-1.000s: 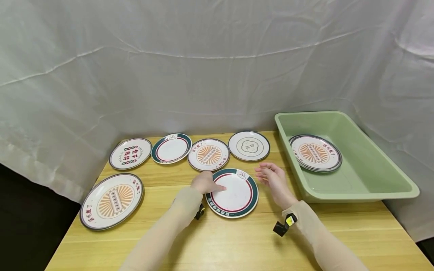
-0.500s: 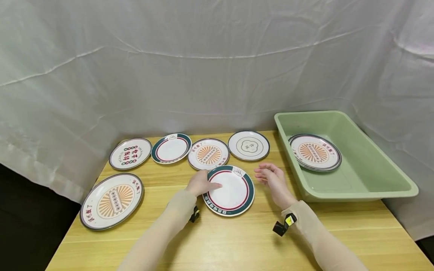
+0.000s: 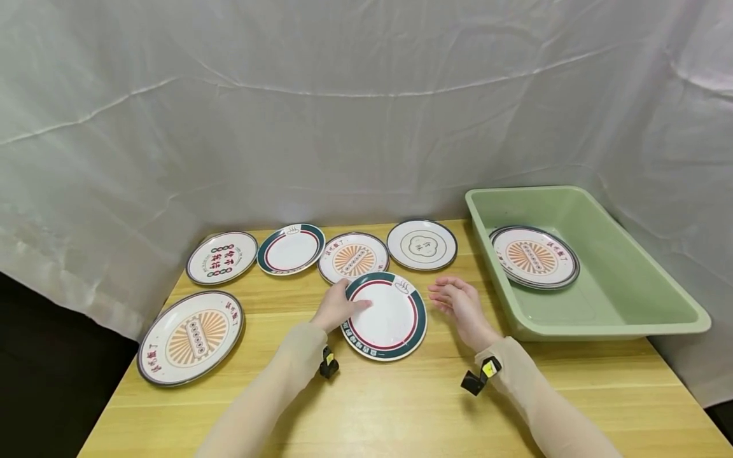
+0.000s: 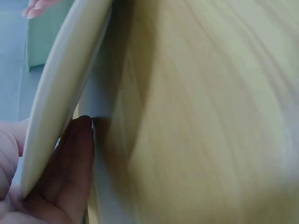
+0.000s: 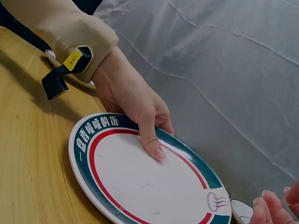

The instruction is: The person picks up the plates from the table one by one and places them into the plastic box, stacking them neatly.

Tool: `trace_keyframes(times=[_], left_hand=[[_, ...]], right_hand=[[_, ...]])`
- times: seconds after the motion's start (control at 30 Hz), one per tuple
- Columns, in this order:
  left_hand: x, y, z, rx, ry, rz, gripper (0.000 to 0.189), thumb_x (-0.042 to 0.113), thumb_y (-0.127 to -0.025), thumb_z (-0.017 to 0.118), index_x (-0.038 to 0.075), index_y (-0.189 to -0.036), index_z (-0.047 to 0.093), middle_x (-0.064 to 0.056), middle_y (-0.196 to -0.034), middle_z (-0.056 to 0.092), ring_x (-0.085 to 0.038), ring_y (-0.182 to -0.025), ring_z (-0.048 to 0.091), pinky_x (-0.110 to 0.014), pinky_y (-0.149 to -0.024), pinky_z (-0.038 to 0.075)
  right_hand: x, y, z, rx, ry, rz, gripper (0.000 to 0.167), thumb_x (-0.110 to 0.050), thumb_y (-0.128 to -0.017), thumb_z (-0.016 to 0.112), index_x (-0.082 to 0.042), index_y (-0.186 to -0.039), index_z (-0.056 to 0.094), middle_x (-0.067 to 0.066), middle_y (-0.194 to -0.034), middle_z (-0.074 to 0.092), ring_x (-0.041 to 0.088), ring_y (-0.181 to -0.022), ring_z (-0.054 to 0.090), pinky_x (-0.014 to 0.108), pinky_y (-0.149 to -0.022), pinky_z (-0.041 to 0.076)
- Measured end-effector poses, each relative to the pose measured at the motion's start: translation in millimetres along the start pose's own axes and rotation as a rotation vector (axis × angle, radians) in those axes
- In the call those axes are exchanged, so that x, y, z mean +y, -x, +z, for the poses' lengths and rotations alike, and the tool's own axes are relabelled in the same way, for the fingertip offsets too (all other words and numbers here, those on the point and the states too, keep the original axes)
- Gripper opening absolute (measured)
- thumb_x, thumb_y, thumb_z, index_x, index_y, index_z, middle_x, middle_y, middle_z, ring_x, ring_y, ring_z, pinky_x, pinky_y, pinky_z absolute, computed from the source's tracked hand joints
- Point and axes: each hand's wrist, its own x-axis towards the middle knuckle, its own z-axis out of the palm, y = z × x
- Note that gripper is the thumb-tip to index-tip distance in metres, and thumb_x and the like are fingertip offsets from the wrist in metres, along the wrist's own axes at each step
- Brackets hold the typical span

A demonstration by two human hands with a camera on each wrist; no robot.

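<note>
My left hand [image 3: 336, 306] pinches the left rim of a white plate [image 3: 389, 318] with a dark green border and a red ring. Its thumb lies on the plate's face, and in the left wrist view the fingers [image 4: 74, 163] press the underside. The plate is raised off the table and slightly tilted, overlapping the front of an orange sunburst plate [image 3: 354, 256]. To the right of the held plate, my right hand [image 3: 462, 310] hovers with loosely bent fingers and holds nothing. A gap separates it from the rim.
A light green basin [image 3: 630, 273] on the right contains stacked sunburst plates [image 3: 532, 257]. Along the back lie a plate with red characters [image 3: 222, 257], another green-rimmed plate [image 3: 291, 249] and a plate with a cloud-like outline [image 3: 422, 245]. A larger sunburst plate [image 3: 191, 337] lies front left.
My left hand has lifted the green-rimmed plate off the table and shifted it slightly left and back. My right hand has stayed nearly still.
</note>
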Motion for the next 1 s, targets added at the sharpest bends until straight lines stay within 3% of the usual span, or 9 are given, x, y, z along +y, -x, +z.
trace_keyframes(times=[0.2, 0.37, 0.53, 0.7, 0.83, 1.0], left_hand=[[-0.9, -4.0, 2.2, 0.018, 0.108, -0.009, 0.060, 0.030, -0.095, 0.070, 0.001, -0.142, 0.048, -0.021, -0.140, 0.057, -0.034, -0.131, 0.055, -0.049, -0.116, 0.043], [-2.9, -4.9, 3.4, 0.033, 0.172, 0.017, 0.052, 0.028, -0.100, 0.062, 0.000, -0.142, 0.048, -0.023, -0.143, 0.054, -0.037, -0.136, 0.051, -0.051, -0.120, 0.038], [-5.0, -6.1, 4.5, 0.049, 0.164, 0.072, 0.057, 0.029, -0.103, 0.057, -0.003, -0.148, 0.042, -0.025, -0.154, 0.044, -0.040, -0.147, 0.039, -0.054, -0.124, 0.029], [-4.4, -5.4, 4.2, 0.069, 0.158, 0.117, 0.047, 0.027, -0.105, 0.053, -0.003, -0.141, 0.050, -0.025, -0.145, 0.054, -0.039, -0.138, 0.049, -0.053, -0.121, 0.035], [-2.8, -2.9, 3.1, 0.077, 0.173, 0.088, 0.053, 0.028, -0.106, 0.052, -0.004, -0.147, 0.045, -0.025, -0.151, 0.048, -0.039, -0.144, 0.043, -0.052, -0.123, 0.033], [-0.4, -3.8, 1.7, 0.101, 0.249, 0.049, 0.058, 0.031, -0.106, 0.052, -0.004, -0.150, 0.040, -0.023, -0.158, 0.039, -0.037, -0.151, 0.033, -0.050, -0.126, 0.027]], right_hand=[[-0.4, -0.5, -0.1, -0.015, -0.018, 0.020, 0.020, -0.008, -0.102, 0.041, -0.004, -0.119, 0.052, -0.005, -0.098, 0.069, 0.007, -0.090, 0.068, 0.021, -0.087, 0.058], [-1.1, 0.3, -0.8, -0.046, -0.067, 0.048, 0.025, -0.009, -0.104, 0.039, -0.002, -0.125, 0.049, -0.003, -0.104, 0.067, 0.009, -0.097, 0.067, 0.023, -0.096, 0.056], [0.3, -0.2, -1.3, -0.056, -0.128, 0.079, 0.030, -0.008, -0.104, 0.038, 0.001, -0.132, 0.045, -0.002, -0.103, 0.067, 0.009, -0.096, 0.067, 0.022, -0.096, 0.055], [2.0, -1.6, -1.6, -0.057, -0.142, 0.083, 0.033, -0.007, -0.104, 0.038, 0.003, -0.135, 0.043, 0.000, -0.105, 0.067, 0.010, -0.096, 0.067, 0.019, -0.091, 0.056], [2.4, -2.4, -2.4, -0.049, -0.129, 0.087, 0.034, -0.008, -0.104, 0.037, 0.003, -0.137, 0.042, -0.002, -0.104, 0.067, 0.010, -0.098, 0.067, 0.020, -0.095, 0.056], [0.7, -2.2, -2.0, -0.042, -0.110, 0.080, 0.036, -0.007, -0.104, 0.037, 0.003, -0.139, 0.041, 0.004, -0.114, 0.064, 0.010, -0.102, 0.066, 0.021, -0.100, 0.054]])
